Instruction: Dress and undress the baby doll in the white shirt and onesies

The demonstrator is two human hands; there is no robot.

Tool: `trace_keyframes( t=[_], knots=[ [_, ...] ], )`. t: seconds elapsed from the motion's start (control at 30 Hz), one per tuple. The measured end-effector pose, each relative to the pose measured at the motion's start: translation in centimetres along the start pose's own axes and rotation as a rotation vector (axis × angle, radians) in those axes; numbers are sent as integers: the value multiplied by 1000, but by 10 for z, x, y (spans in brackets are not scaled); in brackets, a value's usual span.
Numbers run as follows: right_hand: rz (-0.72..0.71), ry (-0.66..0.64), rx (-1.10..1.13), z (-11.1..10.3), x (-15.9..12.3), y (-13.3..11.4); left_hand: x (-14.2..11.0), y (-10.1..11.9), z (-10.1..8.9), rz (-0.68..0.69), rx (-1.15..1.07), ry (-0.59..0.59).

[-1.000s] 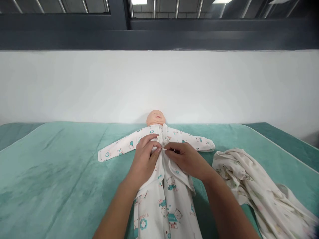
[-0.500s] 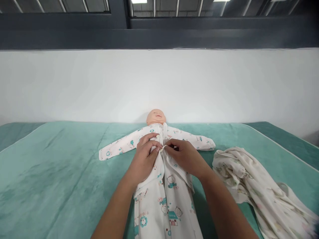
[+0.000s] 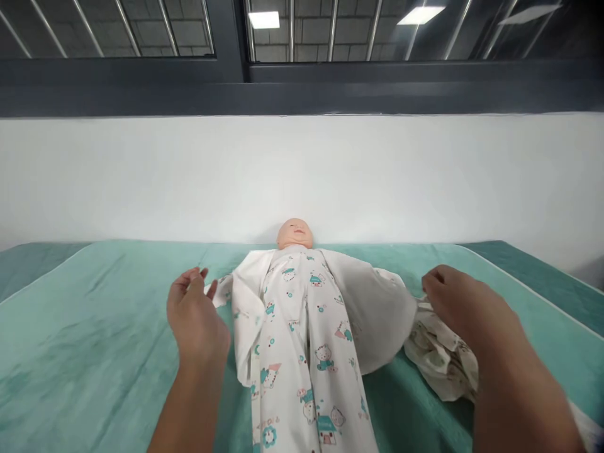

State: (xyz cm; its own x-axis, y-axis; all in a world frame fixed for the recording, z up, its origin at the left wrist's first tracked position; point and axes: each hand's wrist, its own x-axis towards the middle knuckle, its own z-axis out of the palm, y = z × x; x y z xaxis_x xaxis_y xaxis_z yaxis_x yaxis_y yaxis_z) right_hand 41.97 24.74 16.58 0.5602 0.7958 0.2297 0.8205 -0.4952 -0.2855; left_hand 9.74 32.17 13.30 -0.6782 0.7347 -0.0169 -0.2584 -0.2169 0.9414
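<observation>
A baby doll lies on its back on the teal mat, head toward the white wall. Its white printed garment is spread open, one flap pulled out to each side over a printed layer underneath. My left hand is at the outer edge of the left flap, with its fingers curled on the cloth's tip. My right hand, slightly blurred, has its fingers curled at the edge of the right flap, which billows up off the mat.
A crumpled white printed cloth lies on the mat under my right hand and forearm. The white wall runs right behind the doll's head, under a dark window frame. The mat's right edge slopes off at the far right.
Both hands were together at the garment's chest closure. They have moved apart to the sides, and the garment's front now lies open. The view has tipped slightly upward.
</observation>
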Motion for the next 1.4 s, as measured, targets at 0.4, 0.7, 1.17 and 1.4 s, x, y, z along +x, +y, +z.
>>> trace_keyframes(
  t=[0.4,0.7,1.17,1.4],
  knots=[
    [-768,-202,619,95,-47,-116,4,-69,8,625,761,-948],
    [-503,-308,816,111,-28,-96,24,-72,4,891,1393,-676],
    [-306,-12,643,109,-13,-87,36,-75,4,776,1413,-562],
    [-919,-246,366,83,-29,-182,39,-79,2,749,1375,-567]
  ],
)
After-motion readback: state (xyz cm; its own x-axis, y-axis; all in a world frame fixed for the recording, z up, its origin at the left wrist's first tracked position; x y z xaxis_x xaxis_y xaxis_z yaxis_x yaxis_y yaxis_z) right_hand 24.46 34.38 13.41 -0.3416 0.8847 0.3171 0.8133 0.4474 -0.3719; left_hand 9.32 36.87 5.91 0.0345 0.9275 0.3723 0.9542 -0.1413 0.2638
